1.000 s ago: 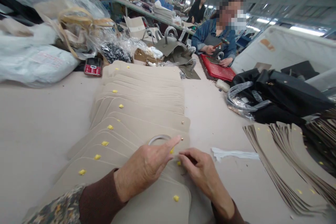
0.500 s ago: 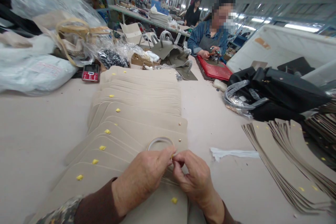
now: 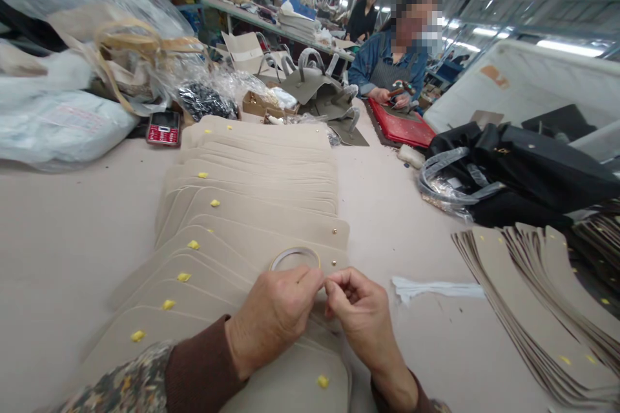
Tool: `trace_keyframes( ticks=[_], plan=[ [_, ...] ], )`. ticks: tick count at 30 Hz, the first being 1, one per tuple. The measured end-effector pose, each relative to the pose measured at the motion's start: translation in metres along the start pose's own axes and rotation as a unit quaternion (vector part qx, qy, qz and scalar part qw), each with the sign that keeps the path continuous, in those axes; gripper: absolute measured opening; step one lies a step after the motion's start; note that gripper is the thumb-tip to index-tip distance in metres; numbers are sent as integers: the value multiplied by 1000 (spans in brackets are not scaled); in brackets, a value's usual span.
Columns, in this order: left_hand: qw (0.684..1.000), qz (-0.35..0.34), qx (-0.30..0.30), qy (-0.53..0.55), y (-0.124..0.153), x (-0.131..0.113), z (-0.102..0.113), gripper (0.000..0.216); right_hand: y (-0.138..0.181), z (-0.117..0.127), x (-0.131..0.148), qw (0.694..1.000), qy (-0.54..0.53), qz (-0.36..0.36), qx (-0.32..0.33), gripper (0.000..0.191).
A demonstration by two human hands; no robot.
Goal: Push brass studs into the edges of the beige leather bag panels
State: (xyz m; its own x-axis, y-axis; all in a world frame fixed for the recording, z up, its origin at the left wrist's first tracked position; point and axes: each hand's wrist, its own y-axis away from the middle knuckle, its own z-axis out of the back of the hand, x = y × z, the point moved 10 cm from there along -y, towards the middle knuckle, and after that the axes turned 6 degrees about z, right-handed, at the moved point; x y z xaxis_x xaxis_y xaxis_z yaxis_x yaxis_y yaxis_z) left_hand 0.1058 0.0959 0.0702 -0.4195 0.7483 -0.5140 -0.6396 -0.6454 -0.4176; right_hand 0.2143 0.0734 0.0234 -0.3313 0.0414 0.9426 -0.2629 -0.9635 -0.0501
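Pale and wide, the table (image 3: 72, 239) fills the near view of a long workshop with strip lights overhead. Close to its front edge, the left hand (image 3: 276, 316) and the right hand (image 3: 361, 316) meet fingertip to fingertip over a beige flap (image 3: 242, 245). Each grip is pinched closed, thumb against forefinger; whatever sits between them is too small to make out. A roll of tape (image 3: 295, 258) lies flat on that flap, just beyond the fingertips, with a brass stud (image 3: 333, 262) beside it.

The flap belongs to a row of overlapping beige flaps (image 3: 261, 161) running away from the person, most of them marked with a yellow tab (image 3: 193, 244). To the right lie a white strip (image 3: 436, 287) and a fanned stack of beige pieces (image 3: 533, 297), with black bags (image 3: 523, 174) behind. At the far left are a red phone (image 3: 163, 128) and plastic sacks (image 3: 62, 122). Across the table, a co-worker in a denim jacket (image 3: 382, 64) works over a red mat (image 3: 402, 129).
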Motion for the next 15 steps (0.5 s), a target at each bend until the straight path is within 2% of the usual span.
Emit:
trace_keyframes(
  ticks=[3, 6, 8, 12, 15],
  plan=[
    [1000, 3, -14, 24, 4, 0, 2, 21, -7, 2, -5, 1000, 7, -5, -17, 14],
    [998, -14, -22, 51, 8, -6, 6, 20, -15, 20, -26, 996, -23, -62, -58, 21],
    [1000, -14, -15, 21, 9, -6, 4, 19, -20, 30, -41, 992, -43, -98, -62, 28],
    [991, 29, 78, -105, 7, 12, -20, 12, -25, 32, -56, 993, -22, -113, -3, 34],
    [979, 52, 136, -143, 7, 23, -36, 9, -26, 30, -59, 994, 21, -105, 6, 35]
  ],
)
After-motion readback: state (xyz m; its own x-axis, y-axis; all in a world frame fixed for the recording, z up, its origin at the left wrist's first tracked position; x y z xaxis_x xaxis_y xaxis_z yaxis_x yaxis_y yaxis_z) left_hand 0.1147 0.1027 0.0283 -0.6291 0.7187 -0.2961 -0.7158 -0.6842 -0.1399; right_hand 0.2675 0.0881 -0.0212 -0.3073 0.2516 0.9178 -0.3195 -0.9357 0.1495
